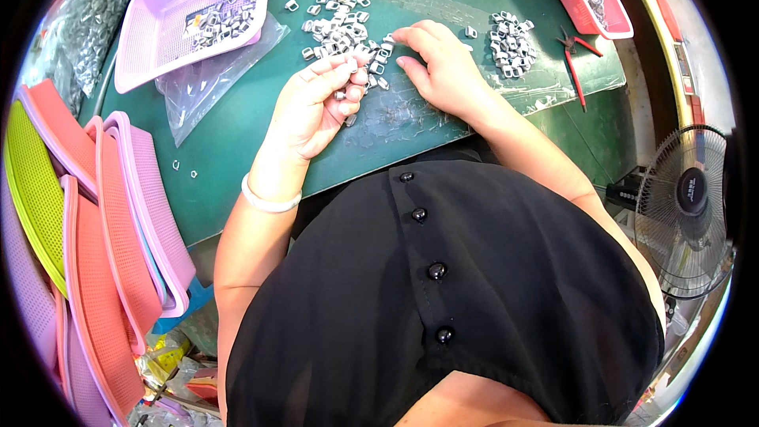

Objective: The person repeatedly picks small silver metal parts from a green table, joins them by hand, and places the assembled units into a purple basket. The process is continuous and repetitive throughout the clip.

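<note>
Small square metal rings, like buckles, lie in a loose pile (336, 28) on the green table (427, 126). My left hand (304, 115) is at the near side of this pile, its fingers curled around a few of the metal rings, partly hidden by the fingers. My right hand (447, 71) reaches in from the right with thumb and forefinger apart. Its forefinger tip is at the pile's right edge, touching or very close to a ring. A second, tighter heap of rings (512, 43) sits to the right of my right hand.
A purple basket (130, 43) holding more rings stands at the back left, beside a clear plastic bag (202, 95). A pink basket (613, 24) with metal pieces is at the back right, near red-handled cutters (571, 47). Stacked colored baskets (103, 269) stand left; a fan (688, 198) stands right.
</note>
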### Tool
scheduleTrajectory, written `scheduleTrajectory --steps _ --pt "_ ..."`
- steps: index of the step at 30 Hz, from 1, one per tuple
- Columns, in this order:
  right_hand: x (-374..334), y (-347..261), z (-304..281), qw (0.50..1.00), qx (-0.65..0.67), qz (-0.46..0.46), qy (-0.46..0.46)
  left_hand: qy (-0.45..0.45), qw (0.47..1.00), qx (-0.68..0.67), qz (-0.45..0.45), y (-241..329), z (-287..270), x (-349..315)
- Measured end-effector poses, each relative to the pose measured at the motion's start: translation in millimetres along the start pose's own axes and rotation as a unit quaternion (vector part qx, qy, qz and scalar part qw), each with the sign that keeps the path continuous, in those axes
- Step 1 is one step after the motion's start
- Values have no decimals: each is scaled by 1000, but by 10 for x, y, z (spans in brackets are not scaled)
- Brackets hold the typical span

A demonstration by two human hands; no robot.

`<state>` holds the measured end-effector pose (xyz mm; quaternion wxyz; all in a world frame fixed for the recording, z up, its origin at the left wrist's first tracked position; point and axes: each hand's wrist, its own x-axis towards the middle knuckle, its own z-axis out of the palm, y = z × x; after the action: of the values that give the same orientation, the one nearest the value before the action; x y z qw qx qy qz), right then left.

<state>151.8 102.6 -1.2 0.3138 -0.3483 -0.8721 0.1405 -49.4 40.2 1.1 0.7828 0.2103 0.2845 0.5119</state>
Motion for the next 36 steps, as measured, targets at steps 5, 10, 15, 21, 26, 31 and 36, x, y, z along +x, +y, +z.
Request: scheduleTrajectory --steps 5,10,15,21,26,31,36 --pt "64 43 50 999 -34 13 -17 -7 1000 4 17 -5 -20 -2" --pt "150 50 46 996 -56 27 -57 -1 1000 -5 21 -17 5 -13" --pt "166 124 11 998 -24 30 -59 -6 1000 14 20 -30 -30 -9" --pt "135 113 -31 995 82 47 -45 24 997 65 19 -38 43 -18" --pt "113 -138 -84 991 125 -35 -39 52 992 117 13 -50 106 -24" --pt "125 -326 -60 984 127 -120 -17 65 988 138 2 -64 120 -49" --pt "96 -358 -43 985 118 -128 -10 42 993 111 -4 -46 72 -52"
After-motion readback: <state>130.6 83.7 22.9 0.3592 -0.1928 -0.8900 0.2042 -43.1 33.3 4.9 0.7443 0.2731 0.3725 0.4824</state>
